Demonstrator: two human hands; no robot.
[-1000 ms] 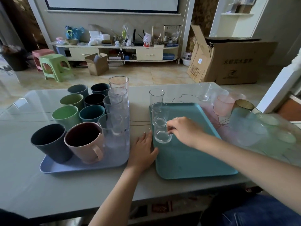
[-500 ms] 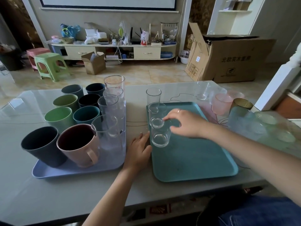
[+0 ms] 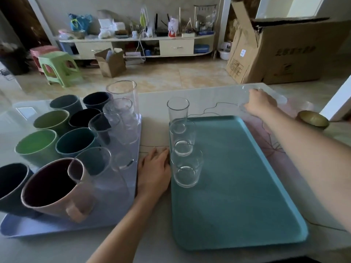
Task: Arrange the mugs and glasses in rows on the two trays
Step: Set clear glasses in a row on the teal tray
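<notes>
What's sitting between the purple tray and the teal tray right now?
In the head view, the left hand rests flat on the table in the gap between the purple tray and the teal tray.

A large cardboard box (image 3: 281, 52) stood open on the tiled floor (image 3: 171, 76) beyond the tabletop (image 3: 155, 103). A green stool (image 3: 58, 68) and a small carton (image 3: 112, 62) sat before a low cluttered shelf (image 3: 136, 37), its items too blurred to name.

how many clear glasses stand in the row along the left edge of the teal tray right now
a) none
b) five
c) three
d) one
c: three clear glasses stand on the teal tray, the far glass, the middle glass and the near glass, in one row along its left edge.
</notes>
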